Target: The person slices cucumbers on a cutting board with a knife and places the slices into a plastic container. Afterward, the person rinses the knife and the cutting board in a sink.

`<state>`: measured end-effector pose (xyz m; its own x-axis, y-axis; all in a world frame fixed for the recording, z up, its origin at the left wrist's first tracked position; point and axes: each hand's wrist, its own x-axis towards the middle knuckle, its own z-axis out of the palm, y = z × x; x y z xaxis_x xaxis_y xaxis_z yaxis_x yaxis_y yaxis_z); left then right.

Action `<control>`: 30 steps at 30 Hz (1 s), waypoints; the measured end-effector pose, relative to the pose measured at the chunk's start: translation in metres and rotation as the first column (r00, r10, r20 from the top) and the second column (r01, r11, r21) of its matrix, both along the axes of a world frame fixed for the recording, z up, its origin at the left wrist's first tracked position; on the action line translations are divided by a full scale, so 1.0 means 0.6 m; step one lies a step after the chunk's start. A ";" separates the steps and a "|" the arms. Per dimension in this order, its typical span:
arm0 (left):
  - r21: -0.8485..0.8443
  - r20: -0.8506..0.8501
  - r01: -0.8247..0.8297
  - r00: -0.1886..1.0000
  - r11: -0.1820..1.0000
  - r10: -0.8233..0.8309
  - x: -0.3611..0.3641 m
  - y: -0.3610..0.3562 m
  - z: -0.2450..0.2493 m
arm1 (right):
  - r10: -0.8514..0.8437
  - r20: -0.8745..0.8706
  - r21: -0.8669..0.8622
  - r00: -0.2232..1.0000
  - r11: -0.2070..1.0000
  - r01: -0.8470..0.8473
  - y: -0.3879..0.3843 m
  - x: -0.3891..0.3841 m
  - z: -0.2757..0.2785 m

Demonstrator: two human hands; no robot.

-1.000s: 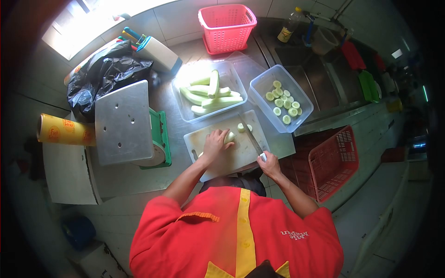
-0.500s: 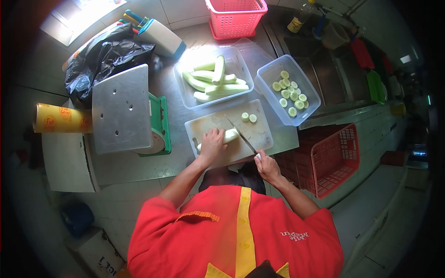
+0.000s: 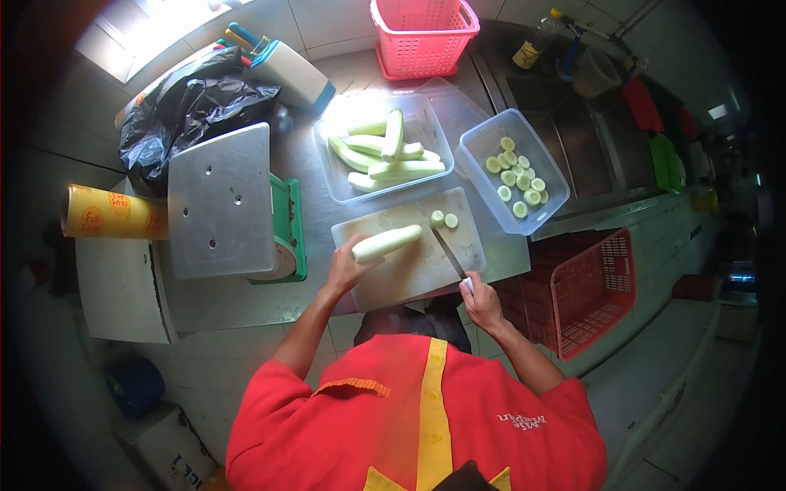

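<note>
The left hand (image 3: 348,266) was grasping a peeled, pale green, long cylindrical cucumber (image 3: 389,243) by its near end, at the left edge of the white rectangular plastic cutting board (image 3: 409,280). The cucumber stretched over the middle of the board, slanting toward its far right part; whether its underside touched the board could not be told. The right hand (image 3: 485,304) was clenched around the white handle of a long, narrow metal knife (image 3: 449,252) at the board's right near corner, and the blade slanted over the board past the cucumber's free end.

Two short, round, pale green cucumber pieces (image 3: 444,219) sat side by side on the board's far right part, just beyond the blade. Just beyond the board's far edge stood a clear rectangular plastic container (image 3: 393,189) with several whole peeled cucumbers (image 3: 405,170) piled in it, one lying across the others. To the board's right and a little beyond it was a bluish, translucent rectangular plastic tub (image 3: 540,214) holding many round cucumber slices (image 3: 522,180). Left of the board stood a green weighing scale (image 3: 286,217) with a flat, grey metal plate on top. A pink perforated plastic basket (image 3: 427,51) stood well beyond the board, and a red slatted plastic crate (image 3: 594,286) was to its right.
</note>
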<state>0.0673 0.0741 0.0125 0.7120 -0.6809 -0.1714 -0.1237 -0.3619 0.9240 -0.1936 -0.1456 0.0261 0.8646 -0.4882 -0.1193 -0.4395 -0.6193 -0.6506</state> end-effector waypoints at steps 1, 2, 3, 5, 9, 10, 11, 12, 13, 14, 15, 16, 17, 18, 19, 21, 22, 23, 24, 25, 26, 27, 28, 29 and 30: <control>0.070 0.044 0.038 0.998 0.997 -0.041 0.001 0.005 0.006 | 0.008 -0.004 0.007 1.000 1.000 -0.008 0.000 -0.002 0.000; 0.075 -0.038 0.029 0.999 0.997 -0.026 -0.002 0.006 0.020 | 0.007 -0.001 0.005 1.000 1.000 -0.007 0.000 -0.004 -0.001; 0.073 -0.036 0.029 0.999 0.997 -0.026 -0.002 0.006 0.016 | 0.007 -0.006 0.011 1.000 1.000 -0.007 -0.001 -0.006 -0.001; -0.210 -0.231 -0.075 0.973 0.975 0.025 0.002 0.001 0.010 | 0.006 -0.006 0.014 1.000 1.000 -0.006 -0.006 -0.006 0.000; -0.366 -0.157 -0.198 0.976 0.909 0.150 0.050 -0.051 0.083 | -0.053 -0.049 0.020 0.997 0.998 0.054 -0.014 -0.013 0.004; -0.383 -0.149 -0.251 0.967 0.889 0.209 0.070 -0.067 0.093 | -0.068 -0.047 0.016 0.997 0.998 0.069 -0.017 -0.014 0.004; -0.401 -0.141 -0.301 0.953 0.865 0.267 0.093 -0.083 0.102 | -0.071 -0.044 0.012 0.997 0.997 0.071 -0.019 -0.014 0.006; -0.384 -0.162 -0.358 0.933 0.851 0.320 0.119 -0.099 0.112 | -0.068 -0.028 0.007 0.997 0.998 0.069 -0.021 -0.015 0.007; -0.365 -0.182 -0.414 0.910 0.834 0.372 0.144 -0.116 0.120 | -0.067 -0.012 0.001 0.998 0.998 0.067 -0.022 -0.016 0.009; -0.369 -0.181 -0.410 0.912 0.834 0.368 0.170 -0.135 0.117 | -0.070 -0.009 -0.002 0.997 0.998 0.070 -0.023 -0.016 0.010; -0.182 0.087 -0.493 0.854 0.851 0.513 0.195 -0.154 0.112 | -0.086 -0.022 0.009 0.996 0.996 0.086 -0.025 -0.015 0.011; -0.014 0.371 -0.600 0.739 0.800 0.562 0.204 -0.166 0.118 | -0.101 -0.035 0.022 0.994 0.995 0.102 -0.025 -0.017 0.014; -0.022 0.371 -0.597 0.740 0.802 0.561 0.203 -0.175 0.121 | -0.105 -0.030 0.016 0.994 0.994 0.106 -0.025 -0.016 0.017; -0.045 0.625 -0.553 0.634 0.832 0.455 0.196 -0.187 0.124 | -0.115 -0.029 0.013 0.993 0.993 0.116 -0.025 -0.017 0.021; -0.051 0.825 -0.505 0.465 0.862 0.322 0.188 -0.198 0.131 | -0.127 -0.030 0.011 0.991 0.992 0.128 -0.025 -0.018 0.024; 0.029 0.726 -0.217 0.676 0.976 0.129 0.179 -0.226 0.102 | -0.153 -0.026 0.013 0.988 0.988 0.153 -0.030 -0.025 0.018; 0.100 0.757 -0.179 0.652 0.979 0.042 0.171 -0.239 0.091 | -0.168 -0.027 0.020 0.985 0.986 0.168 -0.031 -0.025 0.018; 0.174 0.780 -0.147 0.624 0.974 -0.046 0.168 -0.247 0.082 | -0.173 -0.027 0.021 0.985 0.985 0.173 -0.032 -0.023 0.019; 0.323 0.751 -0.146 0.641 0.935 -0.159 0.176 -0.257 0.074 | -0.183 -0.046 0.031 0.982 0.982 0.185 -0.034 -0.023 0.022; 0.323 0.749 -0.142 0.643 0.935 -0.161 0.177 -0.258 0.081 | -0.193 -0.067 0.041 0.979 0.980 0.196 -0.035 -0.023 0.024; 0.347 0.774 -0.141 0.601 0.927 -0.199 0.177 -0.257 0.090 | -0.195 -0.072 0.041 0.978 0.979 0.198 -0.036 -0.027 0.021; 0.369 0.798 -0.141 0.555 0.919 -0.235 0.178 -0.257 0.096 | -0.189 -0.053 0.022 0.981 0.981 0.190 -0.039 -0.030 0.014; 0.450 0.740 -0.069 0.587 0.890 -0.329 0.182 -0.259 0.098 | -0.183 -0.031 0.004 0.983 0.983 0.183 -0.041 -0.027 0.014; 0.453 0.738 -0.067 0.587 0.889 -0.331 0.181 -0.260 0.100 | -0.184 -0.033 0.006 0.982 0.983 0.185 -0.040 -0.028 0.017; 0.477 0.747 -0.041 0.546 0.878 -0.380 0.183 -0.262 0.104 | -0.190 -0.049 0.023 0.981 0.981 0.191 -0.042 -0.024 0.020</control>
